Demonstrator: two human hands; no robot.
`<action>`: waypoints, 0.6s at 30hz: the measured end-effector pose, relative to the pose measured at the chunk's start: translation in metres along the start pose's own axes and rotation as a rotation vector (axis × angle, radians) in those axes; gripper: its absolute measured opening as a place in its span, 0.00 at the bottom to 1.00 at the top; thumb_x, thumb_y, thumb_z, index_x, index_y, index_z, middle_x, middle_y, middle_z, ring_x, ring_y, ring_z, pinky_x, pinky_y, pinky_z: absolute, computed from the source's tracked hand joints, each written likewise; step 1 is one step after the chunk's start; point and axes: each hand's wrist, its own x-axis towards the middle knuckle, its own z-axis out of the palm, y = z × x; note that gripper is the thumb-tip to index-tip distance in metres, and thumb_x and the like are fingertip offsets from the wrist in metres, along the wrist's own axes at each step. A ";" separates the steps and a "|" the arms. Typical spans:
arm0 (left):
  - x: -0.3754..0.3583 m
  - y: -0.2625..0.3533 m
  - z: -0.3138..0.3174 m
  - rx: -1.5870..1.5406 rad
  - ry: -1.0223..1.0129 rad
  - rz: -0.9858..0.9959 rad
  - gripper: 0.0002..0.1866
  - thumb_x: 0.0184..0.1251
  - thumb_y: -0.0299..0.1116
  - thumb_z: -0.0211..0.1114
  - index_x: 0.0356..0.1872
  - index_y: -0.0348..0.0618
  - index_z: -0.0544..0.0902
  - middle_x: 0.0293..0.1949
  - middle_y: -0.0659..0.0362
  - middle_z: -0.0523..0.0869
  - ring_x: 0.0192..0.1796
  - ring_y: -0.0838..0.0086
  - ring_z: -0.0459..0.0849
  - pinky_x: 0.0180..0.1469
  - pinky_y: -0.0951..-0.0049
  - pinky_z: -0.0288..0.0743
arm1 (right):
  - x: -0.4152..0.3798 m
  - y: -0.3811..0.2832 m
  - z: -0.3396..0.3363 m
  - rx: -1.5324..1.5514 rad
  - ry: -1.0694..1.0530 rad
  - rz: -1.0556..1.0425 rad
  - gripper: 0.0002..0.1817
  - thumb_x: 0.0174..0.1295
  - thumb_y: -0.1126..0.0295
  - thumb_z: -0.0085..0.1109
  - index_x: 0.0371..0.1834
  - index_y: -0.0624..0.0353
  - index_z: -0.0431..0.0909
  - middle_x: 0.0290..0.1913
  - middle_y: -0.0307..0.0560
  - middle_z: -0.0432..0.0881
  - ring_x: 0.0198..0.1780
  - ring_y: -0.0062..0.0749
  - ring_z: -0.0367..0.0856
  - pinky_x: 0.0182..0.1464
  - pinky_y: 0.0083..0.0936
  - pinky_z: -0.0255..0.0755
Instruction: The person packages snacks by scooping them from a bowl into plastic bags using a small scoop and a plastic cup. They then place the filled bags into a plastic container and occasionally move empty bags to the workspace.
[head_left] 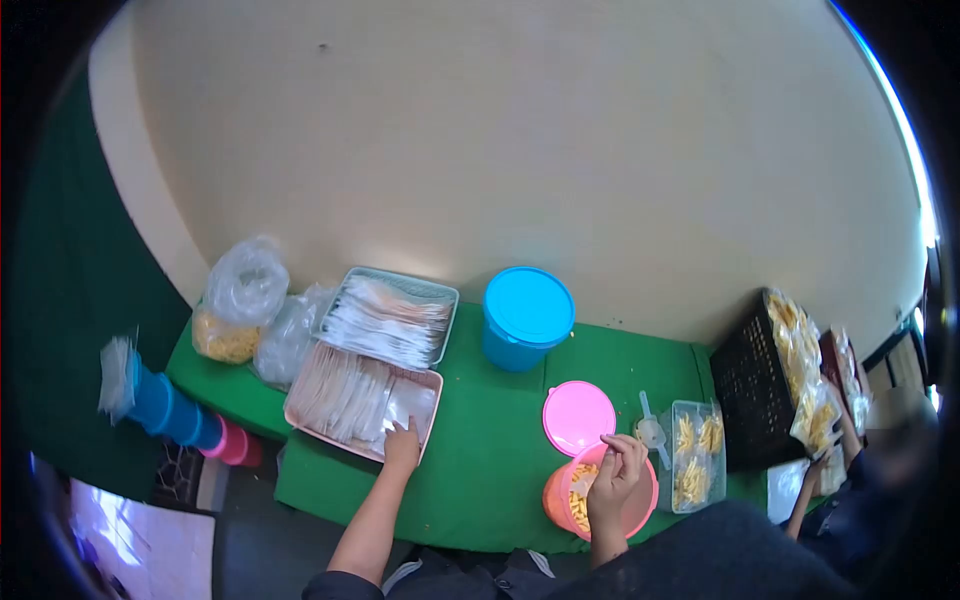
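My left hand reaches into the pink tray, its fingers stretched out over a clear plastic bag. Beside that bag, stacks of similar bags fill the tray. Over the pink tub is my right hand, with its fingers bent and drawn together; whether anything is between them I cannot make out. Yellow snack pieces show inside the tub, partly hidden by the hand. The round pink lid lies on the green cloth just behind the tub.
A second tray of bags, a blue lidded tub and large plastic bags stand toward the wall. To the right are a scoop, a clear container, and a black crate. Another person's hands work there.
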 end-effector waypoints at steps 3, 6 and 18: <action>-0.011 -0.003 -0.010 -0.093 0.079 0.086 0.28 0.62 0.26 0.53 0.67 0.44 0.71 0.44 0.38 0.84 0.42 0.49 0.85 0.44 0.54 0.80 | -0.003 0.004 -0.015 0.051 0.049 0.061 0.09 0.58 0.81 0.52 0.36 0.59 0.81 0.38 0.47 0.79 0.47 0.40 0.73 0.53 0.35 0.64; -0.014 -0.012 -0.015 -0.490 0.357 -0.051 0.23 0.61 0.22 0.54 0.58 0.48 0.80 0.38 0.41 0.86 0.41 0.57 0.87 0.43 0.60 0.80 | -0.008 0.019 -0.043 0.011 0.028 0.066 0.09 0.56 0.83 0.52 0.33 0.60 0.82 0.37 0.47 0.80 0.47 0.41 0.74 0.53 0.35 0.64; -0.096 0.167 -0.136 -1.839 0.428 -0.017 0.15 0.75 0.36 0.56 0.55 0.37 0.73 0.43 0.53 0.84 0.46 0.69 0.85 0.52 0.68 0.79 | 0.011 0.088 -0.107 0.318 -0.218 0.448 0.09 0.66 0.72 0.55 0.44 0.63 0.82 0.43 0.47 0.81 0.50 0.35 0.76 0.55 0.29 0.69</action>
